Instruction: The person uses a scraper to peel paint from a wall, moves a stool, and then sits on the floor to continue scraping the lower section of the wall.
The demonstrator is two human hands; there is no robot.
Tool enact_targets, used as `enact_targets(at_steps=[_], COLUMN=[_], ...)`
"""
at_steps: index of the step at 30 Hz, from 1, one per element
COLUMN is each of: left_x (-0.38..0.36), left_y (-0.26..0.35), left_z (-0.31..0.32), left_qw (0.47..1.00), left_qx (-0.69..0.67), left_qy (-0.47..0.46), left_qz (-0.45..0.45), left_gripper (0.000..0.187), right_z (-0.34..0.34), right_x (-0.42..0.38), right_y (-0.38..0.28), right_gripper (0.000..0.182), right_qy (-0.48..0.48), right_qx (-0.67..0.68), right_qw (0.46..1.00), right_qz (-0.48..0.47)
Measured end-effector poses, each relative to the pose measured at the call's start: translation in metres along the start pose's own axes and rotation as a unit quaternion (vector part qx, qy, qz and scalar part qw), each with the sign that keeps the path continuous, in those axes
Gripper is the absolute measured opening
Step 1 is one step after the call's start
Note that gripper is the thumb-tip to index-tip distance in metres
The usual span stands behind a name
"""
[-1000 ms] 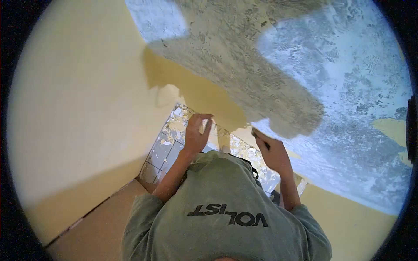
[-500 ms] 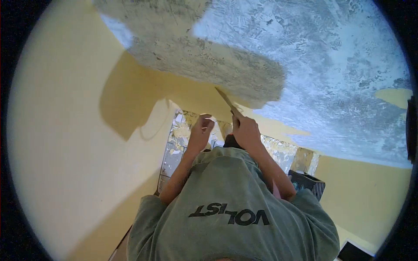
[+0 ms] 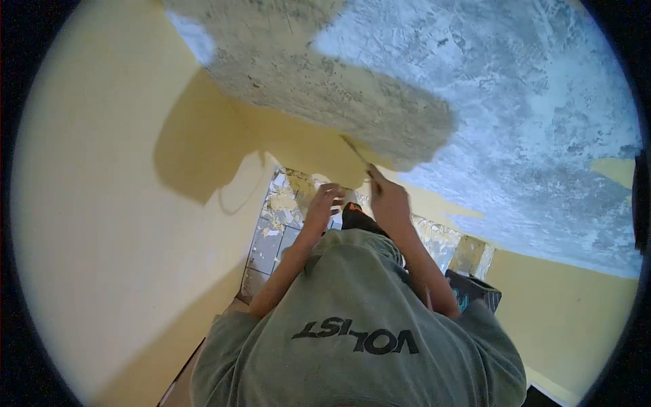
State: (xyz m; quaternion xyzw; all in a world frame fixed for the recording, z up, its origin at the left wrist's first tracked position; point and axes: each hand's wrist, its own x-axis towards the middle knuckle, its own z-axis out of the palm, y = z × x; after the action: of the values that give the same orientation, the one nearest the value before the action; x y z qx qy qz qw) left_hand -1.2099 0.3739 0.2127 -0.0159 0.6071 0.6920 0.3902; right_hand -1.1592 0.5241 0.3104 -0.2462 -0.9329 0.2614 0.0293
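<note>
My right hand point(image 3: 389, 203) is closed around the handle of a scraper point(image 3: 354, 149), whose thin blade points up and left. The blade tip lies over the yellow paint point(image 3: 305, 139) low on the wall, just below the bare grey plaster point(image 3: 380, 112). To the left of it, my left hand point(image 3: 327, 202) hangs with its fingers loosely bent and apart, with nothing seen in them. It is near the lower part of the same wall, above the floor.
Peeled paint flakes point(image 3: 281, 201) litter the tiled floor point(image 3: 266, 245) along the wall. A smooth yellow wall point(image 3: 102, 203) rises on the left, bearing my shadow. A dark box point(image 3: 475, 288) stands at the right, and a shoe point(image 3: 354, 210) shows below my hands.
My left hand has moved right, closer to my right hand. My right hand and the scraper have shifted slightly, the blade staying near the paint edge. The view has tilted a little.
</note>
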Motion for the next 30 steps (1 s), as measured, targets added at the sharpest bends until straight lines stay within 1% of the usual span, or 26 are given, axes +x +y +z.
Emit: enact_targets(at_steps=[1, 2, 3, 5, 6, 7, 9, 11, 13, 14, 15, 17, 18, 20, 21, 23, 24, 25, 26, 27, 28, 29, 30], left_x=[0.000, 0.003, 0.004, 0.000, -0.001, -0.001, 0.000, 0.007, 0.013, 0.014, 0.007, -0.004, -0.002, 0.005, 0.013, 0.027, 0.025, 0.023, 0.020, 0.017, 0.019, 0.026, 0.028], left_y=[0.002, 0.008, 0.012, 0.016, 0.020, 0.024, 0.033, 0.040, 0.050, 0.055, 0.071, 0.097, 0.098, 0.095, 0.088, 0.069, 0.072, 0.074, 0.076, 0.077, 0.072, 0.063, 0.058], left_z=[0.012, 0.018, 0.020, 0.022, 0.027, 0.032, 0.046, 0.060, 0.063, 0.064, 0.064, 0.063, 0.062, 0.058, 0.051, 0.031, 0.024, 0.019, 0.015, 0.011, 0.007, 0.002, -0.002], left_qw=[0.997, 0.989, 0.989, 0.976, 0.974, 0.974, 0.968, 0.964, 0.950, 0.937, 0.936, 0.916, 0.915, 0.881, 0.877, 0.799, 0.759, 0.756, 0.759, 0.761, 0.759, 0.774, 0.786], left_qx=[-0.046, -0.091, -0.093, -0.161, -0.174, -0.180, -0.206, -0.239, -0.292, -0.336, -0.338, -0.395, -0.399, -0.472, -0.478, -0.599, -0.645, -0.649, -0.644, -0.638, -0.641, -0.622, -0.601], left_qy=[-0.058, -0.115, -0.112, -0.094, -0.075, -0.066, -0.104, -0.081, -0.109, -0.099, -0.096, -0.022, -0.020, 0.037, 0.041, -0.030, -0.045, -0.043, -0.057, -0.072, -0.070, -0.109, -0.147], left_qz=[-0.017, -0.026, -0.020, -0.113, -0.126, -0.120, -0.102, -0.086, 0.003, -0.009, -0.004, -0.064, -0.060, -0.022, -0.016, -0.047, -0.076, -0.068, -0.082, -0.096, -0.091, -0.047, -0.003], left_gripper=[0.045, 0.049, 0.049, 0.059, 0.064, 0.064, 0.065, 0.063, 0.060, 0.055, 0.055, 0.056, 0.056, 0.061, 0.061, 0.067, 0.068, 0.068, 0.068, 0.067, 0.067, 0.067, 0.066], right_z=[0.013, 0.015, 0.003, -0.026, -0.040, -0.044, -0.046, -0.045, -0.050, -0.045, -0.045, -0.046, -0.048, -0.053, -0.052, -0.047, -0.044, -0.041, -0.038, -0.035, -0.031, -0.027, -0.021], right_x=[0.004, -0.002, -0.009, -0.027, -0.029, -0.029, -0.027, -0.023, -0.021, -0.022, -0.023, -0.022, -0.021, -0.019, -0.019, -0.021, -0.019, -0.016, -0.013, -0.008, 0.002, 0.012, 0.022], right_y=[-0.005, -0.010, -0.014, -0.014, -0.014, -0.014, -0.015, -0.025, -0.045, -0.044, -0.046, -0.051, -0.054, -0.062, -0.063, -0.065, -0.067, -0.070, -0.072, -0.074, -0.078, -0.083, -0.086], right_gripper=[0.034, 0.034, 0.034, 0.035, 0.035, 0.035, 0.035, 0.036, 0.038, 0.046, 0.046, 0.054, 0.054, 0.061, 0.061, 0.061, 0.061, 0.059, 0.058, 0.058, 0.051, 0.044, 0.044], right_qy=[-0.004, -0.012, -0.010, -0.017, -0.061, -0.066, -0.087, -0.101, -0.150, -0.140, -0.142, -0.159, -0.161, -0.226, -0.231, -0.214, -0.219, -0.185, -0.151, -0.154, -0.048, 0.060, 0.057], right_qx=[-0.051, -0.057, -0.057, 0.044, 0.032, 0.031, 0.079, 0.087, 0.107, 0.100, 0.099, 0.112, 0.109, 0.059, 0.054, 0.120, 0.116, 0.101, 0.086, 0.084, 0.055, 0.026, 0.026], right_qw=[0.998, 0.998, 0.998, 0.998, 0.995, 0.995, 0.992, 0.991, 0.983, 0.985, 0.984, 0.977, 0.976, 0.970, 0.969, 0.960, 0.958, 0.962, 0.962, 0.961, 0.941, 0.898, 0.895], right_qz=[-0.035, -0.009, -0.015, 0.032, 0.074, 0.065, 0.054, 0.031, 0.014, -0.026, -0.031, -0.089, -0.095, -0.069, -0.076, -0.135, -0.142, -0.177, -0.210, -0.216, -0.330, -0.436, -0.441])
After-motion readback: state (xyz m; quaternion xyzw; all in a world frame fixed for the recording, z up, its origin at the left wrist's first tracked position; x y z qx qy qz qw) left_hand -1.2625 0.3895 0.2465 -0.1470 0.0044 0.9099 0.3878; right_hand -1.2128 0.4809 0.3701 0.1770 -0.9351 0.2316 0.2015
